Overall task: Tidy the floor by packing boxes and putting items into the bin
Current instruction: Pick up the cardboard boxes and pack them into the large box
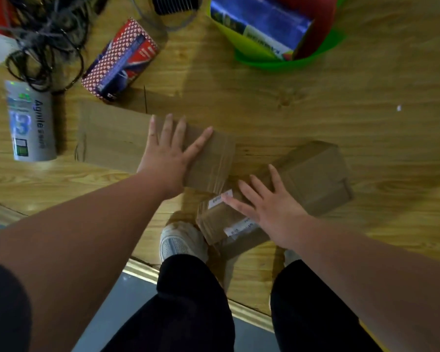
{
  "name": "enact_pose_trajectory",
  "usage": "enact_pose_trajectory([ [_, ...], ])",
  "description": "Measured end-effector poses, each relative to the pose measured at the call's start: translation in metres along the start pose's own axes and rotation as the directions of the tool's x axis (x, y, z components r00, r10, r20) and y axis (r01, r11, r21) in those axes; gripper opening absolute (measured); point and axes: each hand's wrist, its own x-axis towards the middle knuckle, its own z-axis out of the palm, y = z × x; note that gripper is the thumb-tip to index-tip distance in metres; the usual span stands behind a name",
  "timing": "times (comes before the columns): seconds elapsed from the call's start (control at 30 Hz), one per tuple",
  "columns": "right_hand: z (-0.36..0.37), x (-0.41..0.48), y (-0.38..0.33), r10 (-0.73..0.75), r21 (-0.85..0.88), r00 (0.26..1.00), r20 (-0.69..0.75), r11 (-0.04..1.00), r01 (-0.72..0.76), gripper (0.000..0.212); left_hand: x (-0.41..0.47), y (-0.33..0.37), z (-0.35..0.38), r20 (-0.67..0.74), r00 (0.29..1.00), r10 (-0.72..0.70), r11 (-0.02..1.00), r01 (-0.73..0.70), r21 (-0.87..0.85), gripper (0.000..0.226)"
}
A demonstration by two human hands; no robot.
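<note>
Your left hand (169, 151) lies flat, fingers spread, on the long cardboard box (112, 138); your right hand (272, 209), fingers straight and splayed, on the smaller cardboard box (313, 174). Green bin (264, 63) well beyond, on floor (341, 110).

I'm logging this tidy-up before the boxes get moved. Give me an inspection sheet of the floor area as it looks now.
Surface: wooden floor, with a small white speck on it.
Job's things: long cardboard box and labelled cardboard box lie on the floor; green bin holds a blue package.
Clutter: red patterned box and white pouch lie loose at the left.
Grippers: left hand lies flat on the long box; right hand lies flat on the labelled box. Fingers are straight.
Cables: black cables tangled at upper left.
Surroundings: white shoe beside the labelled box; grey floor beyond a wooden edge.
</note>
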Motion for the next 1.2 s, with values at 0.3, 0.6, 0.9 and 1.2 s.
enact_pose_trajectory([
  [0.3, 0.003, -0.016, -0.005, 0.035, 0.002, 0.999, -0.024, 0.999, -0.035, 0.115, -0.002, -0.014, -0.077, -0.048, 0.939, -0.342, 0.898, 0.311, -0.312, 0.137],
  [0.6, -0.108, -0.169, 0.012, 0.783, 0.825, 0.617, 0.084, 0.293, -0.483, 0.135, -0.062, -0.017, -0.239, -0.052, 0.903, -0.426, 0.784, 0.339, -0.520, 0.133],
  [0.9, -0.204, -0.383, 0.036, 0.824, 0.815, 0.348, 0.447, -0.535, 0.221, 0.125, -0.123, 0.061, -0.500, 0.025, 0.958, -0.287, 0.533, 0.182, -0.826, 0.133],
  [1.2, -0.137, -0.564, 0.064, 0.807, 0.572, 0.201, 0.555, -0.546, 0.612, 0.122, -0.112, 0.270, -0.636, -0.005, 1.000, -0.016, 0.516, 0.004, -0.857, 0.123],
])
